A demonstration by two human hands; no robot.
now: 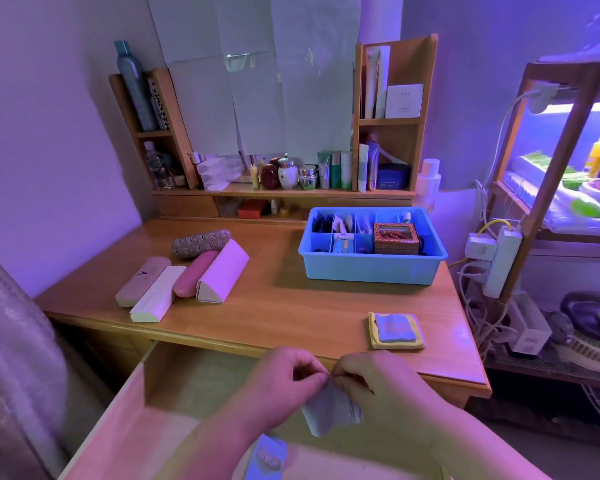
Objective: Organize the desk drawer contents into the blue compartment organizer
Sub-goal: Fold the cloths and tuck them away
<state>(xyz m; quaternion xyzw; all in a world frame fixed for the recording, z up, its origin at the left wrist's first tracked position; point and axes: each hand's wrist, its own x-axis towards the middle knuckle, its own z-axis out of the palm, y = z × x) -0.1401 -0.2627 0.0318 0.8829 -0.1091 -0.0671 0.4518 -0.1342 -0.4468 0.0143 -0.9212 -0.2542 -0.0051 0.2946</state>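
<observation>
Both hands over the open drawer (pixel 174 386), near edge of the scene, working a small pale cloth (pixel 331 415). Left hand (pixel 284 382) and right hand (pixel 371 386) meet at the cloth's top edge; fingertips of each are closed in a pinch on that edge, touching or nearly so, and the rest of the cloth hangs below them, between the palms. Step in hand, by my reading: folding or squaring up a lens cloth taken from the drawer before it is put away. A folded stack of cloths (pixel 395 330), blue on yellow, already lies on the desk (pixel 291 299) just beyond the right hand, so this one probably joins it or goes to the blue organizer (pixel 371 268), which sits at the far right of the desk, well apart from the hands, several compartments already filled and a small bead box (pixel 395 237) inside. Next move calls for matching the corners, keeping the pinch while folding, then a reach forward and right. Another blue item (pixel 269 459) lies low in the drawer beneath the left wrist; what it is I cannot tell. Five glasses cases (pixel 184 275) rest at the far left of the desk.
</observation>
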